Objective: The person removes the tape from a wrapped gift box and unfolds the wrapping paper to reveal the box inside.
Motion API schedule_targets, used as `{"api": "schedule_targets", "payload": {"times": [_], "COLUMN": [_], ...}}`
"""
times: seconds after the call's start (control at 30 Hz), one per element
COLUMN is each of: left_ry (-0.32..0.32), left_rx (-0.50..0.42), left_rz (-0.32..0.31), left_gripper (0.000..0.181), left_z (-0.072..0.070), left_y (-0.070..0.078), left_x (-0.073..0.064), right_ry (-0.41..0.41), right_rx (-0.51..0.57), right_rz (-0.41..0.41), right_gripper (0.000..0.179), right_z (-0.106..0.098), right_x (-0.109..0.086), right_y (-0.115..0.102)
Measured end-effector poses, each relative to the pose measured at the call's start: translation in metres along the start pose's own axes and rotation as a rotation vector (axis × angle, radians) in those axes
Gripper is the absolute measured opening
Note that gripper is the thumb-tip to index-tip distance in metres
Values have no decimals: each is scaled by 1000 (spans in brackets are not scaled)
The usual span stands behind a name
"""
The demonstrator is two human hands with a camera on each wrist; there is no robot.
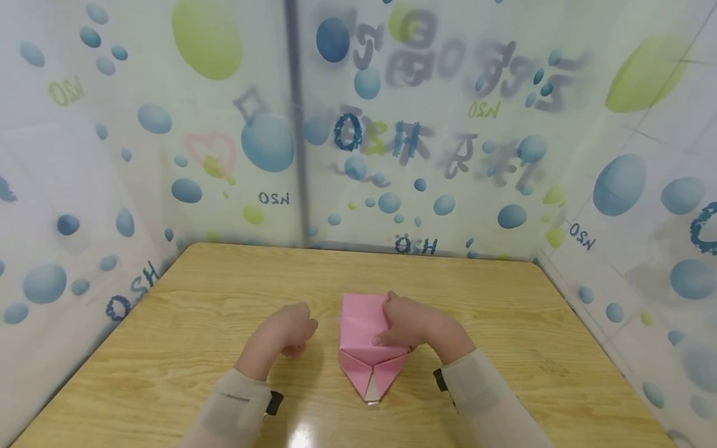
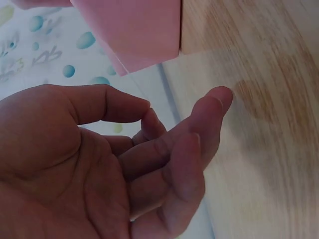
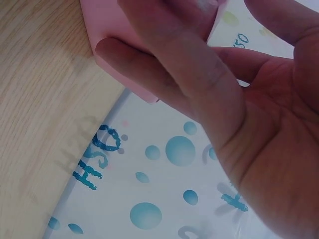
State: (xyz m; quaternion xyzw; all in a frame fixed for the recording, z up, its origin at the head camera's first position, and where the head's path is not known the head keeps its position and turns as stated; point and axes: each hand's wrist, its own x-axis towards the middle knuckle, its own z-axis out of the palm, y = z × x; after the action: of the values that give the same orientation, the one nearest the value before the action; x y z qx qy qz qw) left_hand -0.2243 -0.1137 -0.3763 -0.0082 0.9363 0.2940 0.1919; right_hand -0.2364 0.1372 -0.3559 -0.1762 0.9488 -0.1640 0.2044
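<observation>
A pink paper-wrapped box (image 1: 364, 320) lies on the table, its near end folded into a pointed flap (image 1: 372, 373) with a pale gap down the middle. My right hand (image 1: 417, 323) holds the box from the right, thumb on its top and a finger at the far edge. Some of its other fingers are hidden in the head view. Apart from the box, on its left, is my left hand (image 1: 285, 333) with fingers curled. In the left wrist view, thumb and index finger (image 2: 124, 104) meet at the tips on what looks like thin clear tape (image 2: 135, 84), barely visible.
The wooden table (image 1: 224, 280) has rounded far corners. Pale curtains (image 1: 313, 218) printed with blue and green dots and H2O lettering stand behind it and along both sides. A small shiny piece (image 1: 373, 403) shows at the flap's tip.
</observation>
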Motion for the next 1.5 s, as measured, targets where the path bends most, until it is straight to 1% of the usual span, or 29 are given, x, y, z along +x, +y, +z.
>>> {"api": "schedule_targets", "payload": {"times": [0.1, 0.27, 0.37, 0.4, 0.5, 0.57, 0.63, 0.73, 0.87, 0.93, 1.0, 1.07, 1.13, 1.23, 1.33, 1.4, 1.5], "left_ry": [0, 13, 5, 0, -13, -19, -17, 2, 36, 64, 92, 127, 146, 122, 92, 81, 77], "left_rx": [-17, -57, -79, -88, -112, -119, -118, -101, -28, 38, 88, 100, 83, 36, 25, 29, 34], "left_rz": [5, 37, 52, 56, 61, 59, 58, 63, 71, 93, 124, 173, 226, 302, 357, 379, 391], "left_gripper": [23, 17, 16, 16, 17, 20, 22, 20, 19, 20, 22, 29, 36, 45, 49, 48, 44], "left_z": [0, -5, -9, -10, -13, -15, -16, -17, -17, -15, -13, -9, -3, 7, 14, 16, 17], "left_y": [-1, -3, -4, -5, -6, -6, -6, -4, 3, 8, 14, 21, 27, 34, 37, 37, 38], "left_x": [1, -2, -4, -5, -6, -6, -5, -2, 3, 8, 13, 21, 29, 39, 46, 48, 48], "right_ry": [-2, -29, -52, -53, -51, -44, -40, -34, -18, -8, 3, 12, 23, 41, 63, 77, 92], "right_rx": [1, 45, 108, 133, 199, 227, 240, 226, 173, 143, 132, 136, 143, 153, 126, 101, 65], "right_rz": [-19, -25, -14, -11, -13, -11, -9, -2, 4, 2, 8, 15, 18, 24, 18, 14, -8], "right_gripper": [67, 63, 58, 58, 49, 46, 47, 52, 53, 49, 48, 52, 58, 66, 64, 62, 61], "right_z": [-1, -7, -12, -13, -14, -15, -14, -14, -13, -12, -12, -11, -9, -7, -5, -4, -3], "right_x": [1, 3, 5, 5, 7, 7, 8, 8, 7, 7, 8, 8, 8, 8, 9, 9, 9], "right_y": [2, 8, 14, 16, 21, 24, 24, 22, 18, 16, 15, 13, 12, 10, 9, 10, 11]}}
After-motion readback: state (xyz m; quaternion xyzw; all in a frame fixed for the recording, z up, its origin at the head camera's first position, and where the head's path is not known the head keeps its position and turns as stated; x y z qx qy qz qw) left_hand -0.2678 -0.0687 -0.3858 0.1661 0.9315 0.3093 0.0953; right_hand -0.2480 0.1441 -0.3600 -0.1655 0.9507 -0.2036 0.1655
